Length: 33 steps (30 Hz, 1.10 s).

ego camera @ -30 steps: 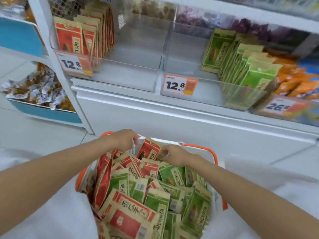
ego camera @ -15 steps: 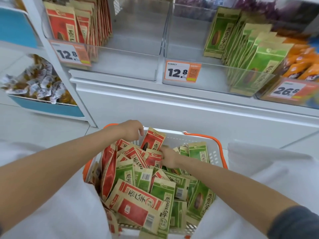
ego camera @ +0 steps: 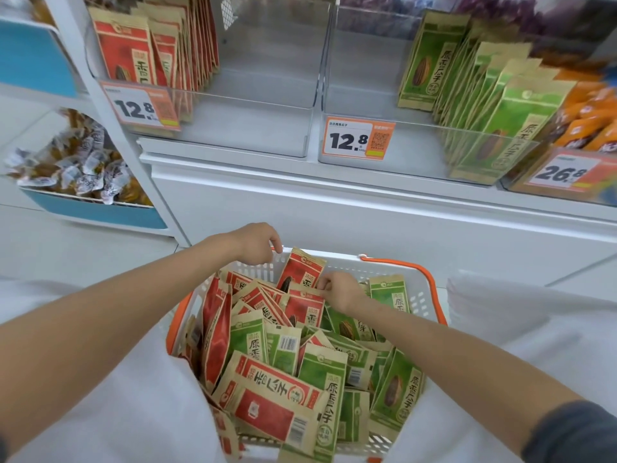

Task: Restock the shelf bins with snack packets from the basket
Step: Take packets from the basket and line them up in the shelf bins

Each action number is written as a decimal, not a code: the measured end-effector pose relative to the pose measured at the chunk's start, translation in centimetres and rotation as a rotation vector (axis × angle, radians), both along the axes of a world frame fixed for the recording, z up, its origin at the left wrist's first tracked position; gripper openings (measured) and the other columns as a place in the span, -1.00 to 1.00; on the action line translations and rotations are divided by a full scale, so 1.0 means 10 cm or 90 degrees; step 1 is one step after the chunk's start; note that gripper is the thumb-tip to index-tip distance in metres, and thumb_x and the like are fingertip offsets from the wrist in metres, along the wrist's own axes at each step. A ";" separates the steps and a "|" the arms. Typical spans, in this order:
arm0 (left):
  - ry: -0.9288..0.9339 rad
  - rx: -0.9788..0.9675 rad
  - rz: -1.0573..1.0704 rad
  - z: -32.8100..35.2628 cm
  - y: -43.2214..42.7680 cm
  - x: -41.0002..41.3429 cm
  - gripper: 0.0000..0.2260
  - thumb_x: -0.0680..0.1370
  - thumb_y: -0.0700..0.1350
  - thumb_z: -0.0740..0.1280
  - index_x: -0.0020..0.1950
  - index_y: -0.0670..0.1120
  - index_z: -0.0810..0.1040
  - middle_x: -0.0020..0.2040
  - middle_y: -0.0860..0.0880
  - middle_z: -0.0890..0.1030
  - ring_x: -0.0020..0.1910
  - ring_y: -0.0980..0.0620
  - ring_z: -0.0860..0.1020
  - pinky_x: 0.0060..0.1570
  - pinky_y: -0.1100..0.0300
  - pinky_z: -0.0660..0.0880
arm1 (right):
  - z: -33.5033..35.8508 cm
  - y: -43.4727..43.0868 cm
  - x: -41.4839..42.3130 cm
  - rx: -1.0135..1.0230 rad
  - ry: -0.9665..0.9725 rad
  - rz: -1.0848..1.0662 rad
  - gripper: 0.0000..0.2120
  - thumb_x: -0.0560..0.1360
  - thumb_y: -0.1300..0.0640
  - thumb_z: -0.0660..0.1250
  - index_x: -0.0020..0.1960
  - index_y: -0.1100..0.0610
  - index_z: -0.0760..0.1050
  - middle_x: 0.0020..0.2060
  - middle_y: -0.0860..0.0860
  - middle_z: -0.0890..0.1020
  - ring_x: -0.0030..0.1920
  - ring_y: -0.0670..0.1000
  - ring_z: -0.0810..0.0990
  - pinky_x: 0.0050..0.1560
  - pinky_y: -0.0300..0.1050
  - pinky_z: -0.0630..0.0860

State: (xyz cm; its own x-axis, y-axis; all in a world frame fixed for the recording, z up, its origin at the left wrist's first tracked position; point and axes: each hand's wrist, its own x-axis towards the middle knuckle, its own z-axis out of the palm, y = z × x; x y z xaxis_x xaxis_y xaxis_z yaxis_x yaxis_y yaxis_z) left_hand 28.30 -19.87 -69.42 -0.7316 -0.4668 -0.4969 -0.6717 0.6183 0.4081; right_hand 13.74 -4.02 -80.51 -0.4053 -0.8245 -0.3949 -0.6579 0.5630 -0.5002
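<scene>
Obs. – change. Half a second back the right hand (ego camera: 340, 292) was pushed down among the packs in the middle of the basket (ego camera: 419, 297). Now it sits higher, toward the basket's far wall, with thumb and fingertips closed in a pinch on the top edge of a red packet (ego camera: 305, 310). That packet lies just nearer than the upright red packet (ego camera: 302, 270) leaning on the far wall. The left hand (ego camera: 257, 243) has not shifted: its fingers are curled over the basket's far-left rim, gripping it.

Reading: rummaging looks finished and one pack is selected, but it is not yet lifted out of the basket. I judge the pick under way and no placement begun.

Destination: the clear left bin (ego camera: 233, 135), above and beyond the basket's far-left corner, holds a row of red shelf packs (ego camera: 123, 48) along its left side only, with the rest bare.

Counts:
- hands: 2
- packet kinds in the basket: 2, red and green
- basket packs: roughly seven red faces and about as many green – overlap prevents an exact count
- clear bins beyond the basket: 3; the middle bin (ego camera: 417, 155) holds green shelf packs (ego camera: 500, 121)
- price tags: 3 (12.8, 12.8, 26.8)
</scene>
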 end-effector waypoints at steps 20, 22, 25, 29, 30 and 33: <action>0.102 0.219 0.103 0.10 0.10 -0.06 -0.55 0.57 -0.07 0.37 0.43 -0.08 0.37 0.32 -0.07 0.49 0.19 -0.05 0.53 -0.06 0.20 0.54 | 1.23 -0.21 -0.40 -0.219 -0.207 -0.031 -0.87 0.57 0.29 0.26 -0.14 0.17 0.48 -0.38 0.01 0.53 -0.41 -0.09 0.45 -0.35 -0.26 0.39; 0.147 0.286 0.128 0.13 0.10 -0.07 -0.66 0.57 -0.05 0.36 0.33 -0.06 0.48 0.24 -0.02 0.57 0.20 -0.02 0.55 0.07 0.10 0.55 | 1.35 -0.30 -0.32 -0.265 -0.257 -0.080 -0.86 0.57 0.32 0.27 -0.15 0.17 0.47 -0.44 -0.02 0.52 -0.49 -0.14 0.44 -0.39 -0.30 0.38; 0.231 0.338 0.203 0.23 0.06 -0.06 -0.77 0.57 -0.13 0.37 0.22 -0.10 0.55 0.10 -0.04 0.65 0.05 0.02 0.63 -0.07 0.19 0.58 | 1.50 -0.41 -0.18 -0.311 -0.299 -0.119 -1.00 0.57 0.29 0.29 -0.02 0.23 0.47 -0.37 0.02 0.54 -0.53 -0.22 0.45 -0.45 -0.39 0.36; 0.360 0.304 0.278 0.41 -0.09 0.03 -0.75 0.55 -0.17 0.39 0.21 -0.13 0.55 0.04 -0.08 0.67 -0.02 0.00 0.66 -0.16 0.22 0.60 | 1.70 -0.54 -0.08 -0.249 -0.286 -0.046 -0.66 0.48 0.27 0.43 0.21 0.16 0.42 -0.16 0.05 0.62 -0.43 -0.24 0.54 -0.46 -0.42 0.39; 0.388 0.293 0.291 0.46 -0.12 0.06 -0.75 0.54 -0.16 0.40 0.21 -0.13 0.55 0.04 -0.08 0.67 -0.03 0.01 0.66 -0.14 0.22 0.60 | 1.74 -0.57 -0.06 -0.228 -0.278 -0.012 -0.64 0.47 0.29 0.44 0.22 0.16 0.43 -0.15 0.03 0.61 -0.43 -0.25 0.55 -0.46 -0.42 0.39; 0.467 0.243 0.327 0.58 -0.21 0.14 -0.74 0.52 -0.15 0.43 0.19 -0.14 0.56 0.03 -0.09 0.67 -0.02 -0.02 0.66 -0.04 0.11 0.61 | 1.88 -0.70 0.02 -0.231 -0.234 0.036 -0.67 0.45 0.30 0.45 0.16 0.17 0.45 -0.14 0.01 0.62 -0.35 -0.22 0.57 -0.45 -0.40 0.41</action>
State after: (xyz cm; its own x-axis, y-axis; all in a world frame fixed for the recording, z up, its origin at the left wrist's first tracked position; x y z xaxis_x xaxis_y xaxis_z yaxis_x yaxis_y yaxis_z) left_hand 29.73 -22.00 -63.58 -0.6716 -0.7178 -0.1835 -0.3216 0.0594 0.9450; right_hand 13.90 -11.00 -61.69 -0.2447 -0.9513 -0.1873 -0.4255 0.2790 -0.8609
